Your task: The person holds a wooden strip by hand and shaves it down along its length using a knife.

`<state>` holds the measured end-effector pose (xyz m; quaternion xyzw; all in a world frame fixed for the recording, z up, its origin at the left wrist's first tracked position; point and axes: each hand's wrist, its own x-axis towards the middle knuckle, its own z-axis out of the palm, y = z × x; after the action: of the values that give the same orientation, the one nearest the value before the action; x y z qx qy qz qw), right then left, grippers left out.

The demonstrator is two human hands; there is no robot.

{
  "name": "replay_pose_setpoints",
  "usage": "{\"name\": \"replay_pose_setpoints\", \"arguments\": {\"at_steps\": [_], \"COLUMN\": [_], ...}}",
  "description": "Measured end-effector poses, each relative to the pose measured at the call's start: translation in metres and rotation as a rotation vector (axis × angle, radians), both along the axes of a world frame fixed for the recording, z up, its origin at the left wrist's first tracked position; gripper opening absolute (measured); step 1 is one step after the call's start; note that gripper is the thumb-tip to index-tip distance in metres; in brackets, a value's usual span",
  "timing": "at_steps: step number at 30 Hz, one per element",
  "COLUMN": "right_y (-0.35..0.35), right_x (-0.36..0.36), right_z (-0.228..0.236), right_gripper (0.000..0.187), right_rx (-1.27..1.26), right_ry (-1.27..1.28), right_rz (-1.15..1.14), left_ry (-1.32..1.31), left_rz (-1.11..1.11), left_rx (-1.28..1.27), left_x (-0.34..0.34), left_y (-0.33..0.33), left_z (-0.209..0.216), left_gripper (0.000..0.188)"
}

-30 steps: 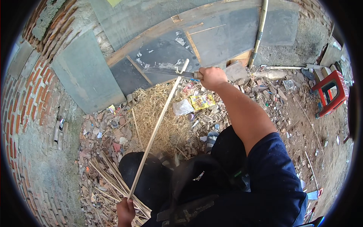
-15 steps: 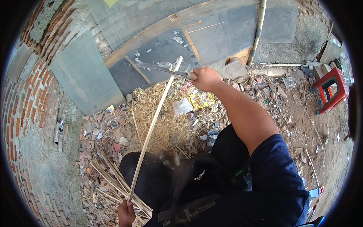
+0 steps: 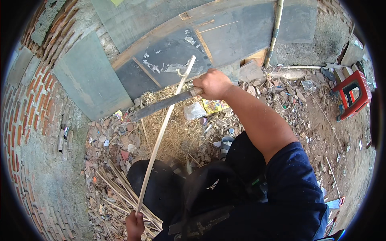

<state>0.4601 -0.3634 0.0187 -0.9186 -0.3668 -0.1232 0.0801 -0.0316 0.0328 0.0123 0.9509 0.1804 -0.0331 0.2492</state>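
Note:
A long pale strip, bamboo or wood [image 3: 161, 134], slants from lower left up to the middle, its far end raised. My left hand [image 3: 134, 225] is closed around its lower end. In my right hand [image 3: 214, 84] is the handle of a machete [image 3: 161, 106], its broad grey blade pointing left. The blade crosses the strip below its far end; whether the two touch I cannot tell. Near the strip's tip a small curled shaving clings to its side. Beneath lies a heap of straw-coloured shavings [image 3: 173, 136].
More long strips [image 3: 120, 184] lie in a bundle by my left knee. Rubble, a clear plastic bag and a yellow wrapper [image 3: 215, 105] litter the ground. Grey panels [image 3: 241, 40] lean along the back. A brick wall [image 3: 32, 116] rises at left, and a red plastic stool [image 3: 354, 96] stands at right.
The machete has come down the strip toward me, and its blade now tilts lower to the left. My right hand has shifted slightly left and turned. My left hand has hardly moved.

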Motion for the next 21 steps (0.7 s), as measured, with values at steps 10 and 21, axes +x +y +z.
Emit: {"name": "replay_pose_setpoints", "arguments": {"at_steps": [10, 21], "right_y": [-0.037, -0.024], "right_x": [0.012, 0.009], "right_z": [-0.003, -0.005], "right_gripper": [0.025, 0.022], "right_rx": [0.014, 0.125], "right_ry": [0.185, 0.070], "right_rz": [-0.427, -0.315], "left_ry": [0.028, -0.037], "left_rz": [-0.019, -0.063], "left_rx": [0.114, 0.054], "left_x": [0.011, 0.061], "left_y": [-0.008, -0.052], "left_z": [0.017, 0.040], "left_gripper": [0.036, 0.028]}}
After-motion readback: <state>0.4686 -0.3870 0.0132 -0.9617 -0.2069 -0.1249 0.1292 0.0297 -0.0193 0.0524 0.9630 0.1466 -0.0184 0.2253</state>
